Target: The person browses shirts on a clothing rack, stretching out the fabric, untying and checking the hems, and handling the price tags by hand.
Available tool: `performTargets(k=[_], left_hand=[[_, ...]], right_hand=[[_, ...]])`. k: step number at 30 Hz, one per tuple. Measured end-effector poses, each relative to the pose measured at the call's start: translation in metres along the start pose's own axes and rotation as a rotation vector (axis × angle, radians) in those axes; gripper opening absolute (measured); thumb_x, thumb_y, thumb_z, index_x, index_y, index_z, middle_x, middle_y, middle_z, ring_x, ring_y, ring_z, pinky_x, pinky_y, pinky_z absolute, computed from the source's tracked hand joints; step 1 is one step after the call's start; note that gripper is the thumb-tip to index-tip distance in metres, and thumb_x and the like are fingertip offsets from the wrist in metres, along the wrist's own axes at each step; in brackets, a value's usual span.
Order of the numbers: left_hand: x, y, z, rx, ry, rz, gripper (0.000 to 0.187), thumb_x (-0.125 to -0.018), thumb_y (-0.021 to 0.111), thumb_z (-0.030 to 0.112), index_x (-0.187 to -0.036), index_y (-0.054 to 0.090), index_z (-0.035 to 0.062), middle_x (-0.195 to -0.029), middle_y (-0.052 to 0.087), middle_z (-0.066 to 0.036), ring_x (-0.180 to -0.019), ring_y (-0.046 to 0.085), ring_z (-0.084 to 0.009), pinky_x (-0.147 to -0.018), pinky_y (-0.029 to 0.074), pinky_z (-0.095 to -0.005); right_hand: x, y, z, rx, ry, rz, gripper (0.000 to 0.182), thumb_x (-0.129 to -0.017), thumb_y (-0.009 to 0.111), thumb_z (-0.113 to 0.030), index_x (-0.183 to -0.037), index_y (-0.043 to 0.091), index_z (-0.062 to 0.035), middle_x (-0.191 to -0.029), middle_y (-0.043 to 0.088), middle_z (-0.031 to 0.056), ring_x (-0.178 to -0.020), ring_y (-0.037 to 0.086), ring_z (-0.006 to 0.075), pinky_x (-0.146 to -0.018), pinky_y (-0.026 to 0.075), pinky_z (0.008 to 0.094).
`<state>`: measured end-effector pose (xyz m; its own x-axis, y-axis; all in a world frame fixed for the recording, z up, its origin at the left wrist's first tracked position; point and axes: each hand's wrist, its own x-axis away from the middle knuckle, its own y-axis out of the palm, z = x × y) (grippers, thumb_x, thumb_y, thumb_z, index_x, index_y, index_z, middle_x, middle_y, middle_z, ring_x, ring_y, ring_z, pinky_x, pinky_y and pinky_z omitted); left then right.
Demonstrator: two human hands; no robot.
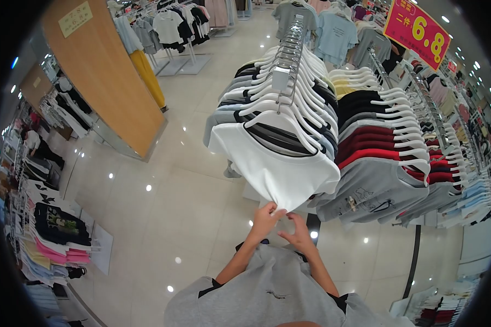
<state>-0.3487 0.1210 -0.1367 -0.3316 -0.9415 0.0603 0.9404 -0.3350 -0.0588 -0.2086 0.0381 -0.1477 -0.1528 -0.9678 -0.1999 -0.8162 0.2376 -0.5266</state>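
Observation:
A white T-shirt with a dark neckline hangs on a white hanger at the near end of a clothes rack. Its lower front is drawn toward me into a gathered point. My left hand pinches that gathered hem between thumb and fingers. Just to the right, my right hand is curved with thumb and forefinger apart, the forefinger's tip close to the hem. Behind the white shirt, more tops on white hangers fill the metal rail.
Grey, red and black T-shirts hang on another rack close on the right, below a red price sign. A wooden pillar stands at left. Folded and hanging clothes occupy a low display at lower left. A person is at far left.

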Motion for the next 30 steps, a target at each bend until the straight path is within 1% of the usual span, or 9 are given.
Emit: performTargets(k=[2,5,9,13,18,21,27,29,30], left_hand=[[0.004,0.010,0.006,-0.217,0.037,-0.115,0.025,-0.084,0.070,0.021,-0.087,0.061,-0.0016,-0.064,0.056,-0.003,-0.059,0.047,-0.0083,-0.055,0.040,-0.0251],[0.009,0.015,0.024,-0.233,0.181,-0.132,0.024,-0.081,0.070,0.017,-0.091,0.060,-0.0024,-0.072,0.061,-0.014,-0.061,0.055,-0.0172,-0.060,0.045,-0.0291],[0.008,0.009,0.016,-0.291,0.174,-0.141,0.022,-0.081,0.068,0.011,-0.097,0.063,-0.0026,-0.082,0.065,-0.015,-0.070,0.062,-0.0190,-0.064,0.048,-0.0288],[0.010,0.006,0.014,-0.049,0.171,-0.102,0.017,-0.082,0.068,0.006,-0.096,0.063,-0.0032,-0.080,0.064,-0.007,-0.066,0.055,-0.0110,-0.060,0.045,-0.0253],[0.013,0.005,0.035,-0.001,0.222,-0.075,0.015,-0.084,0.066,0.007,-0.096,0.063,-0.0028,-0.077,0.063,-0.005,-0.069,0.055,-0.0070,-0.062,0.045,-0.0235],[0.007,0.009,0.028,-0.044,0.132,-0.149,0.016,-0.086,0.066,0.009,-0.096,0.063,-0.0025,-0.074,0.063,-0.004,-0.068,0.055,-0.0072,-0.060,0.045,-0.0240],[0.013,0.013,-0.004,-0.223,0.214,-0.075,0.019,-0.084,0.068,0.014,-0.091,0.061,-0.0022,-0.069,0.061,-0.007,-0.061,0.054,-0.0114,-0.056,0.044,-0.0265],[0.018,0.011,-0.002,-0.261,0.114,-0.009,0.024,-0.082,0.068,0.021,-0.089,0.060,-0.0002,-0.070,0.061,-0.012,-0.062,0.059,-0.0227,-0.058,0.045,-0.0337],[0.021,0.011,-0.003,-0.265,0.116,-0.014,0.024,-0.082,0.068,0.021,-0.089,0.060,-0.0002,-0.070,0.061,-0.012,-0.062,0.059,-0.0227,-0.058,0.045,-0.0337]], right_hand=[[-0.004,0.014,0.001,0.041,-0.108,0.022,0.036,-0.077,0.071,-0.020,-0.102,0.060,0.0035,-0.094,0.065,0.0183,-0.086,0.061,0.0342,-0.079,0.048,0.0400],[-0.002,0.047,0.039,-0.002,0.051,-0.083,0.027,-0.074,0.068,-0.012,-0.096,0.060,0.0028,-0.085,0.064,0.0204,-0.085,0.060,0.0397,-0.075,0.048,0.0432],[0.009,0.052,0.044,0.048,0.101,0.051,0.018,-0.071,0.062,-0.003,-0.089,0.061,0.0018,-0.083,0.062,0.0215,-0.083,0.058,0.0401,-0.073,0.046,0.0450],[0.019,0.054,0.070,0.254,0.009,0.119,0.018,-0.070,0.062,-0.004,-0.088,0.062,0.0007,-0.082,0.063,0.0202,-0.078,0.057,0.0389,-0.072,0.044,0.0467],[0.025,0.061,0.092,0.228,0.061,0.123,0.020,-0.070,0.064,-0.006,-0.089,0.061,0.0000,-0.084,0.063,0.0193,-0.081,0.058,0.0383,-0.074,0.044,0.0467],[0.021,0.057,0.079,0.104,0.051,0.166,0.022,-0.071,0.065,-0.006,-0.091,0.060,-0.0001,-0.085,0.063,0.0187,-0.081,0.059,0.0378,-0.073,0.045,0.0449],[0.007,0.046,0.032,0.018,0.047,0.199,0.021,-0.074,0.067,-0.008,-0.091,0.058,-0.0002,-0.085,0.060,0.0183,-0.079,0.058,0.0376,-0.070,0.046,0.0417],[0.006,0.047,0.028,0.013,0.096,0.185,0.021,-0.074,0.067,-0.008,-0.090,0.057,-0.0002,-0.084,0.060,0.0184,-0.079,0.058,0.0377,-0.070,0.046,0.0414],[0.008,0.048,0.026,0.016,0.071,0.190,0.020,-0.074,0.067,-0.008,-0.089,0.057,-0.0005,-0.084,0.060,0.0179,-0.079,0.058,0.0370,-0.070,0.046,0.0412]])
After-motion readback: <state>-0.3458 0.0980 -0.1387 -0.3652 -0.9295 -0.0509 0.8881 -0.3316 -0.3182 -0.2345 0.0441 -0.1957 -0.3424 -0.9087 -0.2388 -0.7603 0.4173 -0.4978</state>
